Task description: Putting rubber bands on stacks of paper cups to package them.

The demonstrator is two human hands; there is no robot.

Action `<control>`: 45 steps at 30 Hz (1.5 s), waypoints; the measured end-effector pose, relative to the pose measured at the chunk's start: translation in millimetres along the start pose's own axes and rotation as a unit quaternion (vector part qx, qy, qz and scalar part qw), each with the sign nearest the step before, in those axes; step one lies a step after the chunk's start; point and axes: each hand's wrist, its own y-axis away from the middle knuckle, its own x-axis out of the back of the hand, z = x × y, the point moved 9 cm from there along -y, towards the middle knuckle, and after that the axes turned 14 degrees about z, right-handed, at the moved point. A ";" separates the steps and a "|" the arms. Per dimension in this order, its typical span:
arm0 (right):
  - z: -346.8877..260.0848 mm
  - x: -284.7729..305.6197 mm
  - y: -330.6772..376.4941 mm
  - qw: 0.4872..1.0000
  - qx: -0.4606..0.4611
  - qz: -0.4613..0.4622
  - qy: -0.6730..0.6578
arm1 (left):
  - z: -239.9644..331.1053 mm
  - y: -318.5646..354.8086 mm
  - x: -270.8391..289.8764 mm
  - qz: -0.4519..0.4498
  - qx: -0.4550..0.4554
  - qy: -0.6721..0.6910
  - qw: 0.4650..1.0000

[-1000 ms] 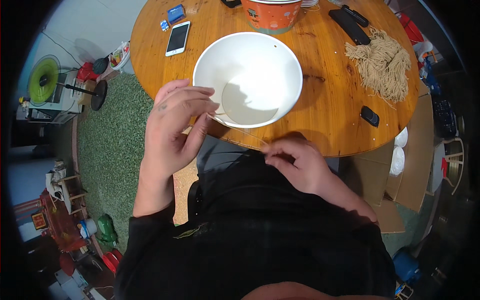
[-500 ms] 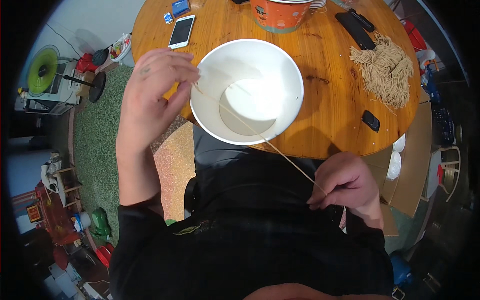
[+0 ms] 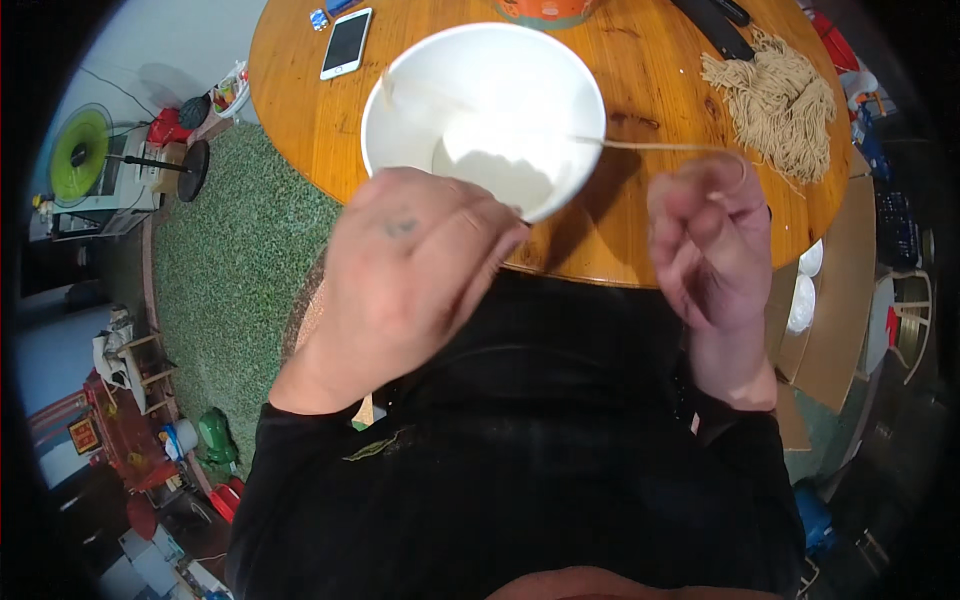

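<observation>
A large white paper bucket (image 3: 480,65) stands mouth-up at the near edge of the table. My left hand (image 3: 410,270) is closed at its near rim, fingertips pinching the rim from above. From the bucket's right wall a thin tan string (image 3: 650,146) runs out to my right hand (image 3: 715,235), which is raised off the table with curled fingers, somewhat blurred. The string's grip point between those fingers is partly hidden. Another bit of string (image 3: 387,88) shows at the bucket's left rim.
On the round wooden table (image 3: 290,100) lie a white phone (image 3: 347,43), a heap of tan strings (image 3: 780,105) and a black case (image 3: 715,28). An orange patterned bucket (image 3: 545,10) stands at the far edge. Cardboard (image 3: 835,300) leans at the right, and a fan (image 3: 80,150) is far left.
My left hand went from the bucket's left rim to its near rim. My right hand rose from beside my lap to the bucket's right, carrying the string. A small black object on the table is now hidden.
</observation>
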 end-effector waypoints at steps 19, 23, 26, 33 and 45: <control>2.7 2.1 -12.7 0.995 0.078 0.059 -0.038 | 34.9 -29.0 -26.1 0.074 0.101 0.050 0.991; -9.9 -9.4 -2.2 0.987 0.129 0.095 0.020 | 33.1 -27.6 -31.8 0.104 0.135 0.061 0.983; -14.2 -8.4 0.2 0.983 0.144 0.110 0.041 | 35.6 -23.0 -37.2 0.113 0.125 0.100 0.981; -7.8 -9.6 -7.4 0.990 0.121 0.073 0.016 | 21.8 -8.8 -43.7 0.087 0.194 0.205 0.955; 1.0 -15.5 -19.2 0.996 0.085 0.010 -0.015 | 25.6 -18.6 -48.3 0.088 0.169 0.117 0.975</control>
